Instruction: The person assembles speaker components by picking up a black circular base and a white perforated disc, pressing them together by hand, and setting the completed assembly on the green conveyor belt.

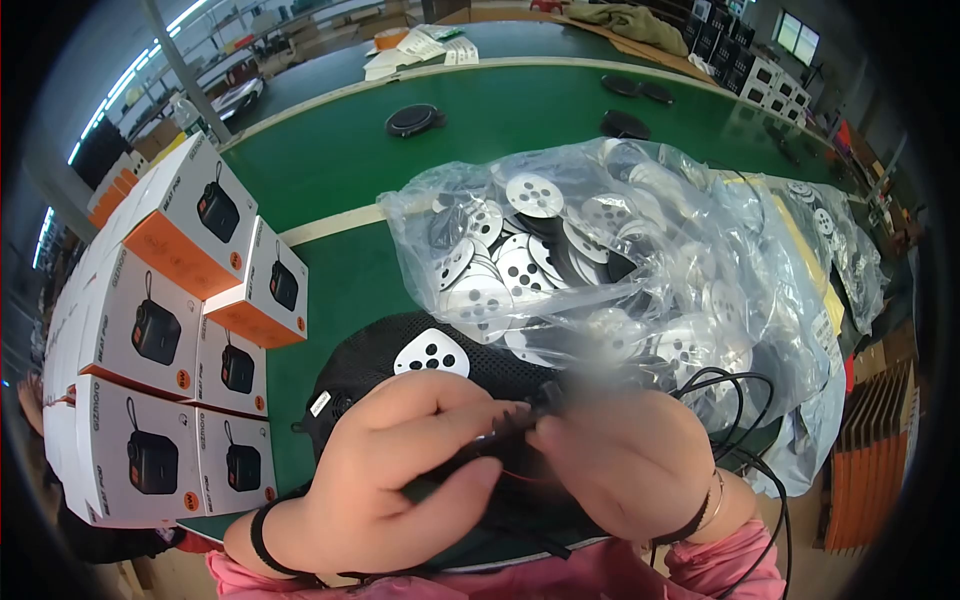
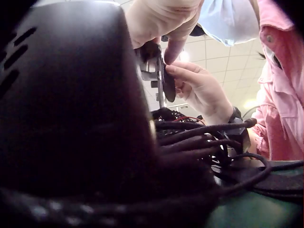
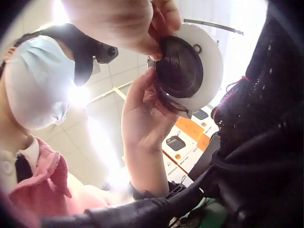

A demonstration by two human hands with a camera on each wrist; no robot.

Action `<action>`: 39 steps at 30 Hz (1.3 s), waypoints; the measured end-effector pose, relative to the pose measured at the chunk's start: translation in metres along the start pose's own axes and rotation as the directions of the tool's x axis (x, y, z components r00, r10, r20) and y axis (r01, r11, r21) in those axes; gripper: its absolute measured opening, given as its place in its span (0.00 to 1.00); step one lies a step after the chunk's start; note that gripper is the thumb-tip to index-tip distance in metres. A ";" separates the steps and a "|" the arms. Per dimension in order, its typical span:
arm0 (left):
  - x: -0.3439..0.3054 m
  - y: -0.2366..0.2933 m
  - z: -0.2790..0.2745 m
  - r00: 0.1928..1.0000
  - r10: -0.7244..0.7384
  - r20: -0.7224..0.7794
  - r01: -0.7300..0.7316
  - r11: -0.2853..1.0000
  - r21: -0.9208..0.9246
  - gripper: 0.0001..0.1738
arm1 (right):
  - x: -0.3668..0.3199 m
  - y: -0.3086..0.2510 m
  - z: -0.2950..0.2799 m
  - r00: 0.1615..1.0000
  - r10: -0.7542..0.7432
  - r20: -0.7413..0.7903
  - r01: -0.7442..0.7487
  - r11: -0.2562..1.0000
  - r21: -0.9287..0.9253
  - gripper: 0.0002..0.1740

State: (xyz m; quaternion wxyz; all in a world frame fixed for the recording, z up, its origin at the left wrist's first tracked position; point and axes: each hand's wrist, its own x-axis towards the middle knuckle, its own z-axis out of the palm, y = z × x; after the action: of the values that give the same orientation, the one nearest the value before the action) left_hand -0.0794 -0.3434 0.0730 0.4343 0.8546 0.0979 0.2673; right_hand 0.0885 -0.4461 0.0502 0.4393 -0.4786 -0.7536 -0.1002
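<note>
Above the near edge of the green table (image 1: pixel 310 145), a black round disc (image 3: pixel 178 69) stands nearly upright beside a larger white disc (image 3: pixel 212 64), its long axis running up and down in the left wrist view. Its flat black face points toward the right wrist camera. The left hand (image 1: pixel 400 465) grips the pair by the rim; the right hand (image 1: pixel 635 460), blurred, seems to pinch the black disc's edge. Boxes (image 1: pixel 150 325) stand to the left.
</note>
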 end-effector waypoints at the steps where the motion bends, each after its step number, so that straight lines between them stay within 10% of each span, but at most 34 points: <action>1: -0.001 -0.004 -0.001 1.000 0.028 -0.010 -0.029 0.986 -0.165 0.16 | 0.001 -0.001 0.001 1.000 0.002 0.002 -0.002 1.000 0.002 0.15; 10: -0.004 -0.004 -0.001 0.938 -0.342 0.047 0.318 0.805 -0.501 0.20 | 0.005 -0.002 0.012 0.983 0.039 -0.178 -0.071 0.982 -0.178 0.14; 13: 0.002 -0.001 -0.003 0.820 -0.543 0.182 0.463 0.441 -0.769 0.23 | 0.006 -0.001 0.012 0.979 0.145 -0.140 -0.159 0.983 -0.095 0.15; 17: 0.008 -0.013 -0.009 0.793 -0.521 0.316 0.483 0.222 -0.847 0.27 | 0.011 0.006 0.009 0.910 0.409 -0.068 -0.383 0.892 0.239 0.18; 18: 0.008 -0.017 -0.011 0.791 -0.501 0.351 0.465 0.121 -0.877 0.27 | 0.014 0.005 0.007 0.749 0.649 0.136 -0.588 0.556 0.588 0.18; 19: 0.008 -0.018 -0.014 0.798 -0.498 0.339 0.457 0.134 -0.879 0.27 | 0.018 0.004 0.004 0.557 0.718 0.418 -0.652 0.067 0.755 0.18; 21: 0.008 -0.021 -0.016 0.818 -0.469 0.334 0.436 0.127 -0.891 0.26 | 0.015 0.007 0.000 0.609 0.615 0.501 -0.692 0.102 0.715 0.19; 23: 0.010 -0.019 -0.017 0.822 -0.475 0.313 0.431 0.161 -0.888 0.26 | 0.015 0.007 -0.001 0.594 0.502 0.629 -0.666 -0.131 0.734 0.21; 30: 0.011 0.008 -0.020 0.827 -0.561 0.045 0.461 0.629 -0.626 0.20 | 0.019 0.006 0.000 0.573 0.559 0.599 -0.626 -0.174 0.760 0.23; 35: 0.033 0.008 -0.038 0.867 -0.448 -0.217 0.186 0.697 -0.693 0.21 | 0.004 0.015 0.020 0.666 0.580 0.469 -0.499 -0.121 0.858 0.22; 39: 0.092 -0.023 -0.080 0.729 -0.546 -0.414 -0.037 0.572 -0.820 0.15 | -0.005 0.019 0.029 0.694 0.593 0.409 -0.569 0.103 0.816 0.19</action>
State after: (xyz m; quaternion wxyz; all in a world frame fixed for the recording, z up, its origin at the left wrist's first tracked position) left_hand -0.0444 -0.2377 0.1276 0.7379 0.4078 0.2415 0.4805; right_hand 0.0884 -0.4231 0.0241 0.6336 -0.4103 -0.4221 0.5019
